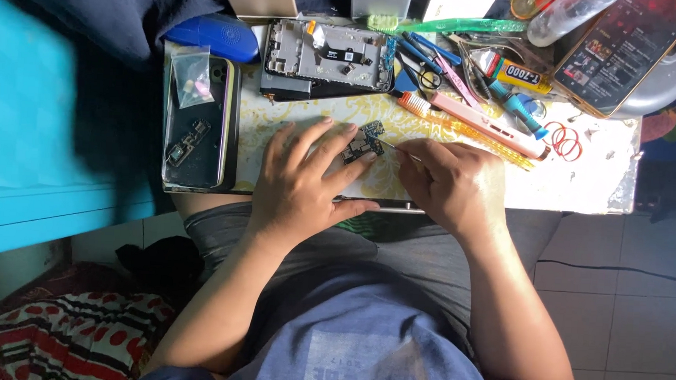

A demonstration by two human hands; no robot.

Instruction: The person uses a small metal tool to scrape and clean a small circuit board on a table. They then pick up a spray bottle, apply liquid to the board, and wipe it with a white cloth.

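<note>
On the small table [600,181], a lot is hard to see. At the left lies a dark phone [196,125] with its back off, and a little clear bag [190,74] covers its top part. Next to it, the left hand [301,182] lies flat with fingers spread, and its fingertips press on a small circuit board [362,143]. Part of the board hides under those fingers. The left grip is open, not closed around anything. Just right of the board, the right hand [450,184] is curled shut around a thin metal tool [396,147]. Only the tool's tip shows, touching the board. Behind the hands sits an open phone frame [330,55]. To the right lie a pink tool [488,122], red rubber bands [566,140] and a lit phone [623,47], cut off at the top.
</note>
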